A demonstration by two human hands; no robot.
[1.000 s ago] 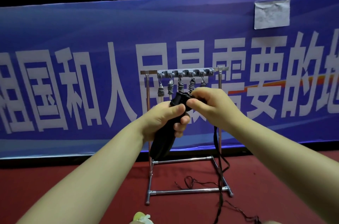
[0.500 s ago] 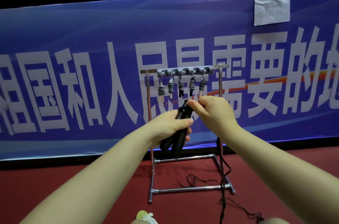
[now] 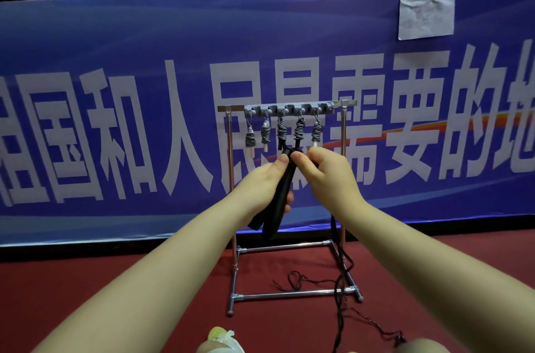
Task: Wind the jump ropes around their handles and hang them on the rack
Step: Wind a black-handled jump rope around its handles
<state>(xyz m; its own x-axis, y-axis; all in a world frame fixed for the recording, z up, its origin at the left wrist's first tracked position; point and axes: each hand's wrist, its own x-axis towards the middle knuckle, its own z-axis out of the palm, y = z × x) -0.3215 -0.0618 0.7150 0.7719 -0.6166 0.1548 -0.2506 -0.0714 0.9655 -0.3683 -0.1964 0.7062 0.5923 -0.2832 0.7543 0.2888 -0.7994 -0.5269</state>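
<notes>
Jump-rope handles (image 3: 276,202), a black pair held together, now stand steeper than a second ago, when they slanted low across the left palm; their tops have risen to just under the wound ropes already hanging. Going left to right: the left hand (image 3: 262,187) wraps its fingers round the middle of the pair, thumb pressed near the top. Behind it stands the metal rack (image 3: 343,179) on the red floor (image 3: 115,280), five wound ropes (image 3: 282,129) hanging from its hook bar and one hook at the right end apparently free. The right hand (image 3: 327,173) pinches the cord at the handle tops, closer to the left thumb than before. From it the black cord (image 3: 343,274) falls slack to the floor. I judge winding has barely started: nearly all the cord remains loose, so hanging is some way off.
</notes>
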